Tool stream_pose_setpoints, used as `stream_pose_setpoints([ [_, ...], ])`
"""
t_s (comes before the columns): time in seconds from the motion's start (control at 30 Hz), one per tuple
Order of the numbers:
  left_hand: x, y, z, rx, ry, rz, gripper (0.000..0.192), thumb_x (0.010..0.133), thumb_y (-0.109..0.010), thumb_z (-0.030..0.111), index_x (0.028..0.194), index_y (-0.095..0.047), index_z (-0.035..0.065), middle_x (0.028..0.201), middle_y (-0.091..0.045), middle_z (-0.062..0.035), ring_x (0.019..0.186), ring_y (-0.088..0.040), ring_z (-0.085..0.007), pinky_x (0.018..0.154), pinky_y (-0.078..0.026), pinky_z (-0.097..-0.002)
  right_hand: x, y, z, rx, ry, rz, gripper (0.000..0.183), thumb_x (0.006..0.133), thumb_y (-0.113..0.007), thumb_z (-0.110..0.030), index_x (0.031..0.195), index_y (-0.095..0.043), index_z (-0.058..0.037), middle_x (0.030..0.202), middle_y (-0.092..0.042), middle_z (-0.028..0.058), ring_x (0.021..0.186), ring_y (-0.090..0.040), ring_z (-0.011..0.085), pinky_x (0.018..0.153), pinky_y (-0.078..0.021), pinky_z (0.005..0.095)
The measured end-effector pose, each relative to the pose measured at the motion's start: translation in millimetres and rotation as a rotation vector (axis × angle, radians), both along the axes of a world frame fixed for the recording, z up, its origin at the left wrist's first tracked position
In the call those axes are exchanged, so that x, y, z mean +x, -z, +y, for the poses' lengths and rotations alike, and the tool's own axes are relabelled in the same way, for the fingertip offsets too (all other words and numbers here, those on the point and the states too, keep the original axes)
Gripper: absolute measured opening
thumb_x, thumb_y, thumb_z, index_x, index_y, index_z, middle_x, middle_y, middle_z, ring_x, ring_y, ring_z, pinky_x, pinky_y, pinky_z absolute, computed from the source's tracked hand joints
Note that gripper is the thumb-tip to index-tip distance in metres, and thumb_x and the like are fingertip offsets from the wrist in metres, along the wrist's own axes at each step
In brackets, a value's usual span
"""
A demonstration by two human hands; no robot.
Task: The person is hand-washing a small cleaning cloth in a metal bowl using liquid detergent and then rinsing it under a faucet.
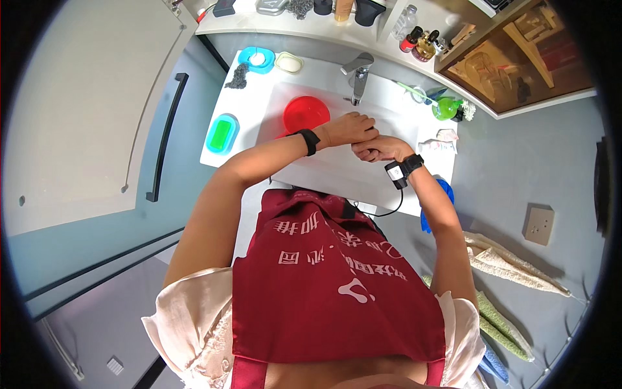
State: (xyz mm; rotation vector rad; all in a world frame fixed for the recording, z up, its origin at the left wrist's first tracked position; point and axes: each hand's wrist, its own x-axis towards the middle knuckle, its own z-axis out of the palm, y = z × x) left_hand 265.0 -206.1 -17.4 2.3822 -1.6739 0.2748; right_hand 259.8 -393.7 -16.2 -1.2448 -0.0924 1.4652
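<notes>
My left hand [349,129] and my right hand [382,148] meet over the white washbasin [335,170], just in front of the chrome faucet [359,80]. The left one is palm down with bent fingers, close against the fingers of the right. The right hand's fingers are curled inward. Whether anything small lies between them is hidden. A red plastic dipper [306,114] rests in the basin beside my left wrist, its handle partly behind the forearm. Both wrists wear black straps, and the right one carries a small device [396,175] with a cable.
Blue soap dishes, one with green soap [221,134], and a pale dish [289,63] line the left counter. A dark scrubber [238,77] lies there. At right are a green bottle [444,109] and a tube [437,146]. An overhead shelf [291,26] holds toiletries; towels [510,267] hang right.
</notes>
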Motion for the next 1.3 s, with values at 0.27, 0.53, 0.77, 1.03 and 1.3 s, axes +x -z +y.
stream_pose_setpoints([
  [0.27,0,40,3,0.074,-0.263,0.145,0.014,0.081,-0.062,0.015,0.088,-0.066,0.0045,0.075,-0.069,-0.0144,0.069,-0.069,-0.0322,0.06,-0.054,-0.0419,-7,38,29,-0.633,0.075,-0.566,0.023,0.078,-0.072,-0.023,0.074,-0.055,-0.0081,0.064,-0.06,0.0052,0.047,-0.051,0.015,0.04,-0.0356,0.0303],
  [0.53,-10,68,-1,0.054,-0.456,0.353,0.009,0.074,-0.066,0.013,0.078,-0.068,0.0056,0.078,-0.07,-0.017,0.075,-0.07,-0.0343,0.066,-0.055,-0.0459,-25,94,32,-0.836,0.105,-1.334,0.028,0.085,-0.064,-0.02,0.102,-0.054,0.0005,0.083,-0.069,0.0264,0.078,-0.068,0.0427,0.068,-0.0545,0.0512],
  [0.77,1,119,-6,0.033,-0.641,0.74,0.021,0.07,-0.066,0.017,0.081,-0.07,-0.0013,0.083,-0.07,-0.024,0.078,-0.068,-0.0408,0.072,-0.055,-0.0473,-25,89,29,-0.868,-0.101,-1.605,0.033,0.084,-0.062,-0.011,0.113,-0.048,-0.0038,0.08,-0.067,0.0168,0.073,-0.069,0.0348,0.059,-0.0542,0.0462],
  [1.03,-6,134,37,-0.566,-0.368,1.332,0.052,0.07,-0.082,0.014,0.116,-0.059,0.0037,0.095,-0.065,-0.0016,0.09,-0.064,-0.015,0.075,-0.053,-0.0317,-37,112,-6,-0.897,0.073,-1.575,0.031,0.078,-0.072,-0.011,0.103,-0.053,-0.0053,0.084,-0.067,0.013,0.087,-0.069,0.0288,0.066,-0.055,0.0386],
  [1.3,-14,168,86,-0.257,-0.617,0.864,0.049,0.086,-0.073,0.021,0.132,-0.06,0.01,0.113,-0.069,-0.0029,0.102,-0.066,-0.019,0.084,-0.053,-0.0363,-31,97,-12,-0.491,0.359,-0.719,0.038,0.071,-0.082,-0.016,0.095,-0.058,-0.0002,0.065,-0.061,0.0051,0.051,-0.061,0.0144,0.046,-0.0495,0.0296],
])
